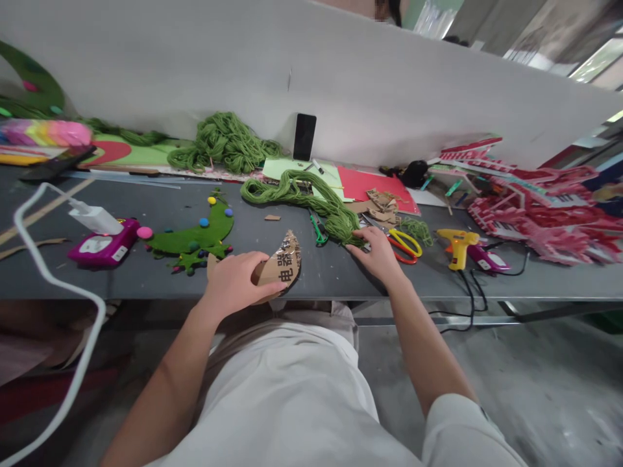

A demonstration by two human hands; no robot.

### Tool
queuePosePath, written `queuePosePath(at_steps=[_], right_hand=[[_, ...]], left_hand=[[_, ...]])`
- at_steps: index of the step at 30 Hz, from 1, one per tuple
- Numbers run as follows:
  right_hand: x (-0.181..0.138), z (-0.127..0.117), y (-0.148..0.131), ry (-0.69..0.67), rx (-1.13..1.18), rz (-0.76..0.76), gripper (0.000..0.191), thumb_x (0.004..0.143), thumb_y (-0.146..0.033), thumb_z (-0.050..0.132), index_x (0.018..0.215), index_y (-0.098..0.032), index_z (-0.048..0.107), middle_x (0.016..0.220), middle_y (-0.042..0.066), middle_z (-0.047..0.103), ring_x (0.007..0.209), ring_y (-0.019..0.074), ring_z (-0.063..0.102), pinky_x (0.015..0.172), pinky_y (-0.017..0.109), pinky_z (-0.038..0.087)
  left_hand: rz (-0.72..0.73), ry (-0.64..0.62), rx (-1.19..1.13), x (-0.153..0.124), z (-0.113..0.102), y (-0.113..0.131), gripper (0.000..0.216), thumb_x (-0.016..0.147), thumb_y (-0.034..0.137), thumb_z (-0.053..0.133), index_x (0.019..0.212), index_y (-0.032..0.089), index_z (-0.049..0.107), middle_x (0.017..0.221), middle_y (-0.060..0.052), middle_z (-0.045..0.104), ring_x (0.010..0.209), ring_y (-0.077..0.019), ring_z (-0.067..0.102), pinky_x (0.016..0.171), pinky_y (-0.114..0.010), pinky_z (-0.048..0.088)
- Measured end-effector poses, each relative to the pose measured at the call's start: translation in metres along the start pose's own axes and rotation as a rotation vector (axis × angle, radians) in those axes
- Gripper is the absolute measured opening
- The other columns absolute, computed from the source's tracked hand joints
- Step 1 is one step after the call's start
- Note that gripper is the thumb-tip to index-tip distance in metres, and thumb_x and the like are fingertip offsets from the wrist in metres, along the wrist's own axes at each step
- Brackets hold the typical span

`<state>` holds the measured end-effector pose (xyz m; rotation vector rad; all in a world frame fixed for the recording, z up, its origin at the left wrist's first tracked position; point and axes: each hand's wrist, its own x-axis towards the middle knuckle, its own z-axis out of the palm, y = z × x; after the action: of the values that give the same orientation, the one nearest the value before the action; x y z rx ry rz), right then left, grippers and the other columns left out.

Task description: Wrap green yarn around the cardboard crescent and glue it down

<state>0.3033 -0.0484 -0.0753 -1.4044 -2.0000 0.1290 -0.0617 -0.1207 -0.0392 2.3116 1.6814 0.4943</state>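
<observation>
just below mid-frame, my left hand [233, 279] pinched cardboard [288, 261] and my right hand [378, 257] pinched yarn [341, 222], which could snag on the close scissors [399, 238].

The person wears a plain, loose, off-white fabric shirt [292, 389] with soft creases down its front and a short, wide right sleeve [462, 428] of the same pale cloth, above light beige-grey fabric trousers [343, 316], the slender forearms [423, 337], five-fingered left hand [233, 282] and right hand [374, 254] all bare.

One head-level view, forward and down over hands [236, 279] and desk [321, 275].
</observation>
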Motion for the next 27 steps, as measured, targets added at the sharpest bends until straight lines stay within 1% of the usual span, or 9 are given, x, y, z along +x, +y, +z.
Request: queuePosePath(at_steps=[3, 6, 8, 10, 12, 15, 18, 23, 27], right_hand=[[0.006, 0.000, -0.001, 0.004, 0.015, 0.022, 0.020, 0.089, -0.042, 0.069, 0.092, -0.022, 0.071, 0.093, 0.010, 0.068, 0.091, 0.0282, 0.062, 0.085, 0.044, 0.050], [0.013, -0.006, -0.006, 0.007, 0.021, 0.006, 0.020, 0.093, -0.036, 0.062, 0.079, -0.022, 0.066, 0.078, 0.007, 0.065, 0.080, 0.0251, 0.060, 0.077, 0.040, 0.047], [0.015, -0.010, -0.008, 0.003, 0.031, -0.029, 0.017, 0.093, -0.032, 0.060, 0.083, -0.021, 0.068, 0.082, 0.008, 0.066, 0.082, 0.0255, 0.061, 0.079, 0.040, 0.048], [0.015, -0.013, -0.009, -0.033, 0.040, -0.076, 0.014, 0.092, -0.031, 0.062, 0.095, -0.021, 0.071, 0.094, 0.010, 0.069, 0.093, 0.0275, 0.063, 0.087, 0.043, 0.049], [0.015, -0.012, -0.009, -0.094, 0.043, -0.118, 0.019, 0.090, -0.032, 0.066, 0.104, -0.022, 0.072, 0.105, 0.011, 0.069, 0.103, 0.0291, 0.063, 0.095, 0.045, 0.048], [0.018, -0.009, -0.009, -0.159, 0.053, -0.129, 0.014, 0.090, -0.032, 0.065, 0.096, -0.022, 0.072, 0.099, 0.009, 0.070, 0.097, 0.0270, 0.063, 0.090, 0.042, 0.049], [0.026, -0.008, -0.010, -0.144, 0.100, -0.082, 0.015, 0.092, -0.033, 0.062, 0.085, -0.021, 0.068, 0.084, 0.006, 0.068, 0.079, 0.0216, 0.061, 0.076, 0.036, 0.048], [0.042, -0.018, -0.011, -0.019, 0.351, 0.105, 0.021, 0.089, -0.041, 0.065, 0.087, -0.020, 0.067, 0.077, 0.002, 0.066, 0.068, 0.0157, 0.058, 0.065, 0.029, 0.046], [0.050, -0.026, -0.013, 0.047, 0.444, 0.163, 0.027, 0.084, -0.046, 0.070, 0.085, -0.019, 0.069, 0.075, 0.001, 0.067, 0.065, 0.0140, 0.056, 0.064, 0.028, 0.046]], left_hand=[[-0.011, -0.007, -0.004, 0.000, -0.001, 0.001, 0.061, 0.080, 0.079, 0.060, 0.109, 0.026, 0.067, 0.112, -0.004, 0.077, 0.097, -0.0297, 0.070, 0.080, -0.037, 0.043], [-0.010, -0.007, -0.004, -0.001, -0.001, 0.001, 0.062, 0.080, 0.080, 0.060, 0.109, 0.026, 0.068, 0.112, -0.004, 0.077, 0.096, -0.0293, 0.070, 0.078, -0.037, 0.043], [-0.005, -0.007, -0.005, -0.001, -0.001, 0.001, 0.063, 0.080, 0.081, 0.059, 0.109, 0.025, 0.067, 0.111, -0.004, 0.077, 0.095, -0.0288, 0.070, 0.076, -0.037, 0.042], [-0.003, -0.018, -0.007, 0.000, -0.001, 0.000, 0.064, 0.080, 0.081, 0.058, 0.108, 0.025, 0.067, 0.110, -0.004, 0.076, 0.094, -0.0283, 0.070, 0.074, -0.036, 0.042], [-0.002, -0.033, -0.006, 0.004, -0.002, 0.000, 0.063, 0.080, 0.081, 0.058, 0.107, 0.025, 0.067, 0.108, -0.004, 0.076, 0.094, -0.0282, 0.069, 0.074, -0.036, 0.042], [0.001, -0.065, 0.014, 0.015, -0.004, 0.003, 0.062, 0.079, 0.082, 0.059, 0.104, 0.025, 0.066, 0.104, -0.006, 0.074, 0.093, -0.0291, 0.068, 0.074, -0.036, 0.042], [0.028, -0.102, 0.054, 0.029, -0.006, 0.008, 0.062, 0.078, 0.082, 0.059, 0.101, 0.025, 0.065, 0.103, -0.006, 0.073, 0.092, -0.0306, 0.067, 0.078, -0.038, 0.044], [0.090, -0.175, 0.078, 0.056, -0.010, 0.010, 0.065, 0.077, 0.079, 0.061, 0.108, 0.023, 0.068, 0.115, -0.011, 0.070, 0.102, -0.0351, 0.066, 0.087, -0.043, 0.047], [0.115, -0.111, 0.095, 0.073, -0.016, 0.016, 0.054, 0.084, 0.060, 0.064, 0.122, 0.021, 0.067, 0.131, -0.013, 0.065, 0.116, -0.0374, 0.063, 0.096, -0.046, 0.047]])
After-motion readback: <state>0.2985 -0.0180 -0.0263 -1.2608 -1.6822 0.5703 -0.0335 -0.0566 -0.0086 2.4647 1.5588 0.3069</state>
